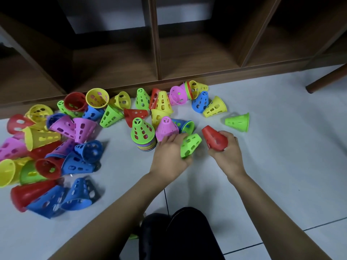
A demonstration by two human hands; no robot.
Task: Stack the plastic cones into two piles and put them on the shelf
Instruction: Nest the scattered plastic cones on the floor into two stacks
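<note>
Head view: a dark-clad knee (pixel 178 231) is nearest, with both forearms reaching out over the white tiled floor (pixel 272 166).
Left hand (pixel 169 152): its fingers are curled round a green cone (pixel 190 145), held tilted close above the floor.
Right hand (pixel 228 152): it grips a red cone (pixel 215 139) by the wide end, tip pointing up and left. I judge the two cones are being brought together to nest.
Upright stack (pixel 143 132): it stands just beyond the left hand, green on top with many coloured rims at its base. A pink-topped cone (pixel 166 128) stands close against its right side. It is probably kept close so each new cone needs only a short reach.
Loose cones: a big heap (pixel 56 147) lies to the left, more line the shelf foot, and one lone green cone (pixel 237 121) lies to the right.
Open room: there is bare tile right of the hands and back toward the knee, while the left is crowded.
Shelf (pixel 187 59): dark wooden open-fronted compartments, with the lower edge directly behind the far cones. No pile is in them yet.
</note>
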